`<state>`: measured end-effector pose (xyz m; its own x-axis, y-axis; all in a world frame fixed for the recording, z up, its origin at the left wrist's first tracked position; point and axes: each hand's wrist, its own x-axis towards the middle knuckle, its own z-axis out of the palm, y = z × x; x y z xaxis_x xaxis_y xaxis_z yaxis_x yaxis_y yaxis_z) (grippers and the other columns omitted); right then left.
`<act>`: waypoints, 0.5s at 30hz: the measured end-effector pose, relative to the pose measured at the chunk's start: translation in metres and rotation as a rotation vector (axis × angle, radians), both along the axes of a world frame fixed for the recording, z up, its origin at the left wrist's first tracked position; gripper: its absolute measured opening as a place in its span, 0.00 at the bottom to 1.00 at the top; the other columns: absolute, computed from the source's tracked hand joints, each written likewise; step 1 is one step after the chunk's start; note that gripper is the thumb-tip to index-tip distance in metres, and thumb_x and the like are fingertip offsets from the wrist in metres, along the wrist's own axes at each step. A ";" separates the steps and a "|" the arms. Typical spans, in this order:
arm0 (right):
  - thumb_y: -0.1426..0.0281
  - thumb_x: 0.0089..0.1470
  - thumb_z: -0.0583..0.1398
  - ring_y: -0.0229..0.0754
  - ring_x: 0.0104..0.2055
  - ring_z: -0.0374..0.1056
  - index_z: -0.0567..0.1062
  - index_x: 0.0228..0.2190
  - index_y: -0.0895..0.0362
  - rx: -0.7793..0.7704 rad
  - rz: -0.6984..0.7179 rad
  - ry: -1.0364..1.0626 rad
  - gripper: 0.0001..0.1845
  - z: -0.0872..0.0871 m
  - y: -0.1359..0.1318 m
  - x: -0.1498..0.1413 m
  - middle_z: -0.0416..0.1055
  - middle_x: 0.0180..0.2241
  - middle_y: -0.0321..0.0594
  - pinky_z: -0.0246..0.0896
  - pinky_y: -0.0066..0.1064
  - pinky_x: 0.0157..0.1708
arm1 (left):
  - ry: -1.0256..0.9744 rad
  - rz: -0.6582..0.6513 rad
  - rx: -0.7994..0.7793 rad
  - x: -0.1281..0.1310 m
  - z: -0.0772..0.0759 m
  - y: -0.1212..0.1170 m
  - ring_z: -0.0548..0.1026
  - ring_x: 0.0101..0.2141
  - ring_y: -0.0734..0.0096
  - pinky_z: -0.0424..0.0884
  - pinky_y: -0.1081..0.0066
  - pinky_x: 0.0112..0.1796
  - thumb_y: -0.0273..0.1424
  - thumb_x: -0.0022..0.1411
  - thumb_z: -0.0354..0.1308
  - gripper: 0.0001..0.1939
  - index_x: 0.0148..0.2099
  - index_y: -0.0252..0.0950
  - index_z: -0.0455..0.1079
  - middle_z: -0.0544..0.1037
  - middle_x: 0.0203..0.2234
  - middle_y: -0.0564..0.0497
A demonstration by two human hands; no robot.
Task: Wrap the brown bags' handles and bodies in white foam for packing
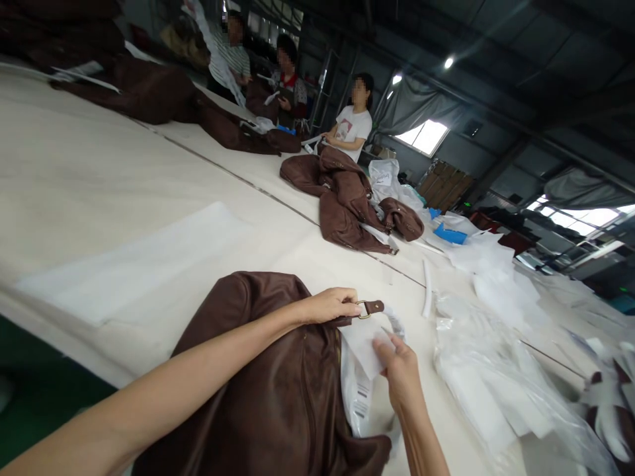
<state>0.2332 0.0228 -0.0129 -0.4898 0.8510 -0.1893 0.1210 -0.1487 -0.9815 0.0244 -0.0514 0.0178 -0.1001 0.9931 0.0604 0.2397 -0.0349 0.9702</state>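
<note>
pinching the strap [342, 322] beside its metal ring [364, 309], the left hand [333, 305] has its thumb and fingers closed over the top of the brown bag [268, 383]. the right hand [403, 370] pinches a thin white sheet [361, 347] between thumb and fingers, just beside the bag's open side. the bag lies on the pale table [124, 178], close to the person, its lower part cut off by the bottom of the view. white plastic with printed labels [358, 396] shows at the opening; it looks like a wrapper, though the sheet partly covers it. to the right lies clear plastic [486, 377], and farther back is a heap of brown bags [347, 198]. a person in a white t-shirt [353, 129] stands beyond the heap, and two more people stand farther left.
</note>
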 end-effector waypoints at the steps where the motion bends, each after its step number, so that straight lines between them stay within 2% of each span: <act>1: 0.61 0.38 0.69 0.41 0.23 0.67 0.77 0.33 0.57 -0.046 -0.001 0.065 0.18 0.001 0.002 -0.012 0.75 0.25 0.37 0.64 0.30 0.22 | -0.003 0.008 -0.001 0.000 0.000 0.000 0.61 0.27 0.73 0.55 0.73 0.28 0.48 0.52 0.58 0.19 0.30 0.36 0.66 0.66 0.23 0.56; 3: 0.64 0.36 0.70 0.41 0.26 0.69 0.77 0.33 0.56 -0.144 -0.009 0.200 0.18 0.004 0.006 -0.030 0.76 0.28 0.36 0.67 0.31 0.25 | -0.010 0.031 -0.010 0.001 0.000 0.001 0.60 0.26 0.73 0.54 0.73 0.27 0.49 0.51 0.59 0.20 0.28 0.36 0.66 0.65 0.21 0.57; 6: 0.67 0.34 0.71 0.41 0.29 0.70 0.77 0.32 0.56 -0.165 -0.019 0.353 0.19 0.007 0.008 -0.044 0.76 0.30 0.36 0.69 0.32 0.30 | -0.029 0.077 -0.043 0.000 -0.003 0.003 0.59 0.25 0.74 0.52 0.73 0.26 0.50 0.48 0.61 0.21 0.27 0.35 0.67 0.64 0.20 0.57; 11: 0.68 0.42 0.69 0.39 0.35 0.72 0.77 0.34 0.55 -0.172 -0.021 0.454 0.14 0.007 0.012 -0.044 0.77 0.34 0.36 0.70 0.31 0.36 | -0.118 0.105 -0.154 -0.005 -0.007 0.007 0.55 0.20 0.77 0.46 0.72 0.22 0.50 0.42 0.66 0.24 0.22 0.34 0.66 0.61 0.14 0.58; 15: 0.69 0.43 0.70 0.39 0.38 0.73 0.77 0.37 0.55 -0.194 -0.018 0.501 0.16 0.009 0.012 -0.042 0.78 0.35 0.34 0.69 0.29 0.37 | -0.234 0.132 -0.207 -0.008 -0.005 0.006 0.62 0.21 0.74 0.51 0.74 0.23 0.47 0.39 0.70 0.23 0.25 0.33 0.69 0.68 0.17 0.55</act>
<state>0.1909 0.0351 -0.0042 -0.5466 0.8324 -0.0908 -0.3595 -0.3312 -0.8724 0.0167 -0.0454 0.0130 -0.2159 0.9595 -0.1810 -0.0015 0.1851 0.9827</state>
